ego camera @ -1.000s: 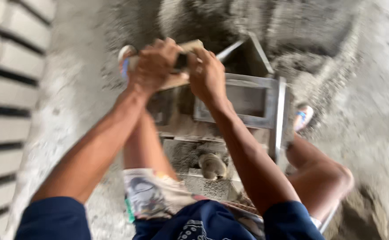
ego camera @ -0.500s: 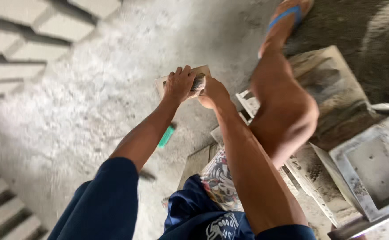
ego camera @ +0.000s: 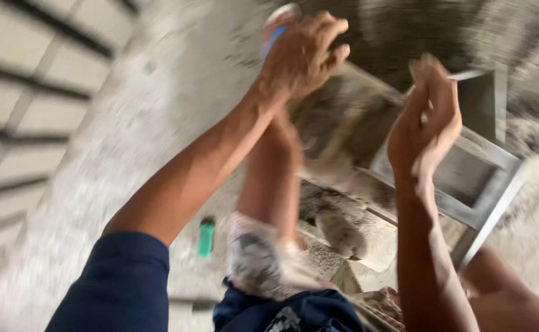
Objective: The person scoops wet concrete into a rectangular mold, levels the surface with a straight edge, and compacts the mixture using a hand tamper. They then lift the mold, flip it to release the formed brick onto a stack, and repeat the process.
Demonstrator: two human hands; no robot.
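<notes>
Hands raised above grey metal mould.

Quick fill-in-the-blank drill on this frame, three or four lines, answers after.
1. The small lighter-like thing lying on the floor is ____ in colour.
2. The sleeve on the left arm is dark ____.
3. The right hand is raised over a grey ____ mould.
4. Pale ____ lie in rows at the far left.

Missing words: green; blue; metal; blocks
</notes>
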